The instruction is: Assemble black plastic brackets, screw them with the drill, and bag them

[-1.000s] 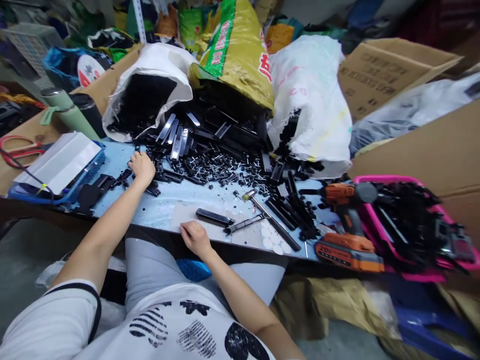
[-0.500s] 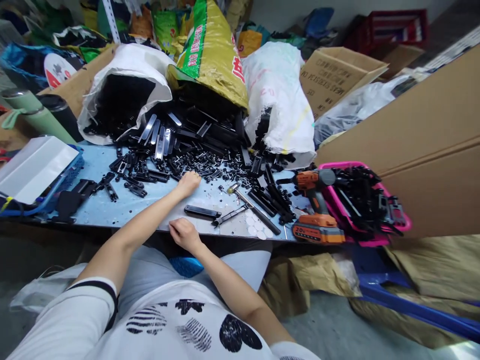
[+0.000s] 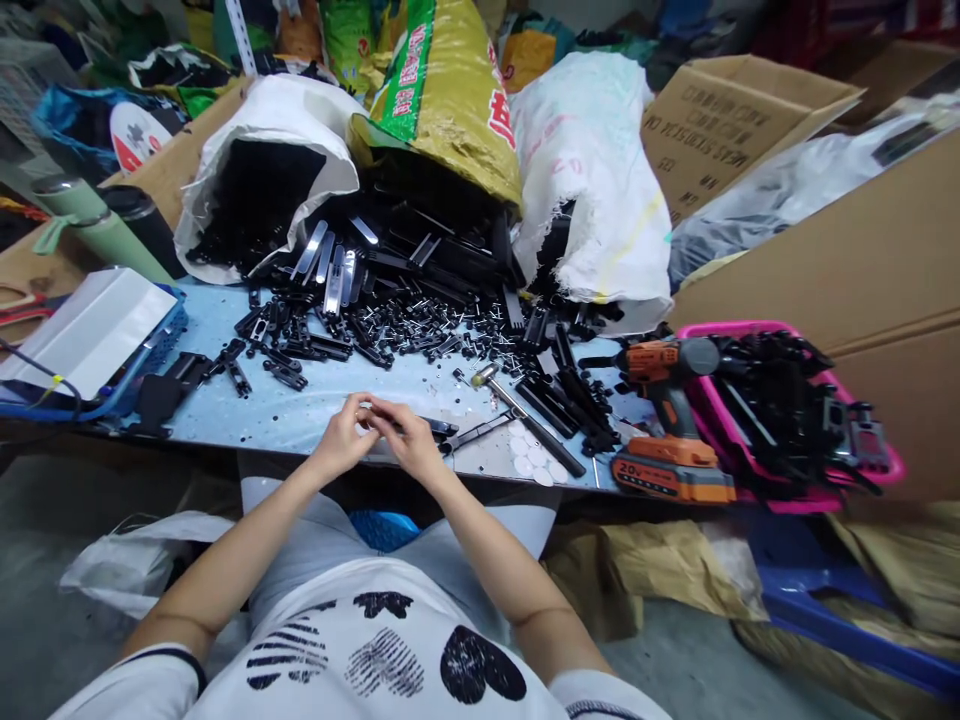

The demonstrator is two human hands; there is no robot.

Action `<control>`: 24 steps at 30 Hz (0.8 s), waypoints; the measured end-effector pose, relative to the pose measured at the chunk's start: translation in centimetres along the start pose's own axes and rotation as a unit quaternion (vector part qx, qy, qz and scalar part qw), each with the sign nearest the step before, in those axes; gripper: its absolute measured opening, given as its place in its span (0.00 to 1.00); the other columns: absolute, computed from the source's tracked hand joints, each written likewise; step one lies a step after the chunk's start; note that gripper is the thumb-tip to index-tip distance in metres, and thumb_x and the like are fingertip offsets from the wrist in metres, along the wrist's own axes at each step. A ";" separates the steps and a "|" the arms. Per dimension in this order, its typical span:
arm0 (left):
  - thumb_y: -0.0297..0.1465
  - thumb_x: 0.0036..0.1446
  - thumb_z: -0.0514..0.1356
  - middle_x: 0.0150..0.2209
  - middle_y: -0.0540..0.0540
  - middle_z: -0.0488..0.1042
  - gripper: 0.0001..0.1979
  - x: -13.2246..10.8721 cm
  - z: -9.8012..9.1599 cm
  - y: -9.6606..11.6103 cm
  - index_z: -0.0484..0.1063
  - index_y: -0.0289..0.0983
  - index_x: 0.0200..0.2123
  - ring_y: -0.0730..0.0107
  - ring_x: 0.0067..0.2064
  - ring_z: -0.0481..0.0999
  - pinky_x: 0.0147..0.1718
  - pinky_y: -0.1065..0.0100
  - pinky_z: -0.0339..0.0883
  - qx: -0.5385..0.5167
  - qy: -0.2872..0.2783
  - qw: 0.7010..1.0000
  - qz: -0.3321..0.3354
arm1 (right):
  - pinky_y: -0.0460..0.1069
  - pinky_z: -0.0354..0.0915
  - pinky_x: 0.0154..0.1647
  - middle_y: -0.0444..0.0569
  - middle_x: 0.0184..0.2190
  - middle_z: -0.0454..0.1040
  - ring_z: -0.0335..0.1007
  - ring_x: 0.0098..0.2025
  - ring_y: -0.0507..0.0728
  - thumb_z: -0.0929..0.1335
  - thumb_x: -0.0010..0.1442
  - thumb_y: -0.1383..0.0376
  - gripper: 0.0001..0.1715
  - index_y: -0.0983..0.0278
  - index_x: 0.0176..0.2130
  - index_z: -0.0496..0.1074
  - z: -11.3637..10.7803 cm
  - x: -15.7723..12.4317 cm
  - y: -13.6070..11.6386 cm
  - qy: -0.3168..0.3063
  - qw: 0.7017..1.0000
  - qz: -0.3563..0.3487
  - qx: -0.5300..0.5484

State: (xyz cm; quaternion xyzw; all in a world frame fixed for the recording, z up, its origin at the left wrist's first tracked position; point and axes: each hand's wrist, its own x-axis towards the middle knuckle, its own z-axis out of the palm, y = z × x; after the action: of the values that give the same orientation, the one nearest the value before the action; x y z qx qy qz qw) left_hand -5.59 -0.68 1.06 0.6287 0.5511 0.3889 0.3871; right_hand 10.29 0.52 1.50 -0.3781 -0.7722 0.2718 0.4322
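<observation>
Left hand and right hand meet at the table's front edge, fingers curled, fingertips together; whether they grip anything cannot be told. A slim, straight black part, partly hidden, lies beside the right hand near that edge.

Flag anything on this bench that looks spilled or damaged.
The white sack beside the cardboard box has a ragged, torn-looking mouth. Small metal pieces lie loose among black parts on the bench, as if spilled.
</observation>
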 end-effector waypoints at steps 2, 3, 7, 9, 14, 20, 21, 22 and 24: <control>0.33 0.48 0.62 0.37 0.48 0.75 0.25 1.2 0.6 0.7 0.60 0.42 0.50 0.67 0.39 0.75 0.39 0.65 0.69 0.032 -0.039 0.998 0.029 | 0.44 0.67 0.44 0.50 0.38 0.76 0.73 0.41 0.50 0.59 0.65 0.62 0.18 0.67 0.45 0.73 -0.9 0.1 1.2 0.039 0.999 0.020 0.000; 0.34 0.48 0.63 0.40 0.46 0.74 0.25 2.5 0.9 1.0 0.61 0.41 0.50 0.66 0.40 0.74 0.38 0.65 0.69 0.051 -0.051 0.996 0.042 | 0.44 0.67 0.44 0.50 0.37 0.76 0.73 0.40 0.50 0.59 0.65 0.62 0.19 0.68 0.44 0.73 -1.5 0.0 1.9 0.073 0.997 0.036 -0.014; 0.31 0.55 0.57 0.41 0.42 0.72 0.10 10.5 3.9 1.9 0.69 0.35 0.41 0.63 0.45 0.71 0.44 0.63 0.66 0.179 -0.030 0.980 0.079 | 0.50 0.67 0.45 0.52 0.38 0.76 0.72 0.40 0.54 0.62 0.64 0.61 0.15 0.66 0.42 0.73 -4.8 0.0 5.5 0.195 0.970 0.098 -0.108; 0.29 0.58 0.55 0.43 0.39 0.71 0.08 14.6 6.5 2.6 0.71 0.33 0.39 0.60 0.49 0.68 0.51 0.60 0.61 0.259 -0.027 0.962 0.084 | 0.54 0.66 0.48 0.53 0.40 0.75 0.70 0.43 0.57 0.62 0.63 0.58 0.16 0.65 0.43 0.73 -6.4 0.5 6.8 0.204 0.956 0.116 -0.178; 0.22 0.54 0.57 0.50 0.32 0.67 0.08 19.7 11.7 3.7 0.70 0.28 0.39 0.54 0.55 0.61 0.54 0.56 0.55 0.299 -0.051 0.949 0.086 | 0.56 0.60 0.54 0.56 0.48 0.70 0.64 0.51 0.60 0.64 0.61 0.56 0.22 0.65 0.51 0.68 -7.6 1.0 6.5 -0.035 0.960 0.081 -0.266; 0.22 0.54 0.56 0.42 0.39 0.71 0.06 17.8 10.0 3.4 0.68 0.30 0.37 0.65 0.46 0.68 0.46 0.66 0.61 0.251 -0.026 0.963 0.096 | 0.52 0.63 0.47 0.57 0.41 0.71 0.67 0.46 0.60 0.68 0.59 0.58 0.16 0.68 0.41 0.70 -4.7 1.2 4.7 -0.320 0.882 0.049 -0.342; 0.24 0.55 0.56 0.39 0.41 0.71 0.04 16.9 8.8 3.3 0.67 0.31 0.37 0.67 0.42 0.69 0.43 0.68 0.62 0.242 -0.013 0.966 0.094 | 0.52 0.64 0.46 0.57 0.39 0.71 0.68 0.44 0.60 0.67 0.59 0.60 0.14 0.69 0.40 0.70 -4.6 1.7 4.7 -0.329 0.879 0.053 -0.342; 0.27 0.58 0.55 0.36 0.43 0.71 0.04 15.9 7.5 3.2 0.66 0.32 0.36 0.70 0.39 0.70 0.40 0.69 0.62 0.240 0.003 0.967 0.089 | 0.51 0.65 0.44 0.56 0.37 0.72 0.69 0.41 0.59 0.66 0.60 0.62 0.13 0.70 0.41 0.69 -4.7 2.2 4.7 -0.331 0.880 0.062 -0.334; 0.34 0.62 0.49 0.29 0.48 0.69 0.10 13.7 4.8 3.0 0.64 0.34 0.34 0.73 0.32 0.69 0.33 0.71 0.63 0.203 0.041 0.976 0.068 | 0.51 0.65 0.39 0.55 0.33 0.73 0.70 0.35 0.58 0.63 0.61 0.65 0.16 0.70 0.47 0.65 -5.6 3.7 4.9 -0.311 0.895 0.096 -0.304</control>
State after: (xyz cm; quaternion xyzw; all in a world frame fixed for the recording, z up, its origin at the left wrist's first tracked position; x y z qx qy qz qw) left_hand 1.18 12.36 2.77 0.7133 0.5903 0.3200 0.2010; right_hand 15.63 6.81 2.22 -0.4598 -0.8721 0.1674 0.0059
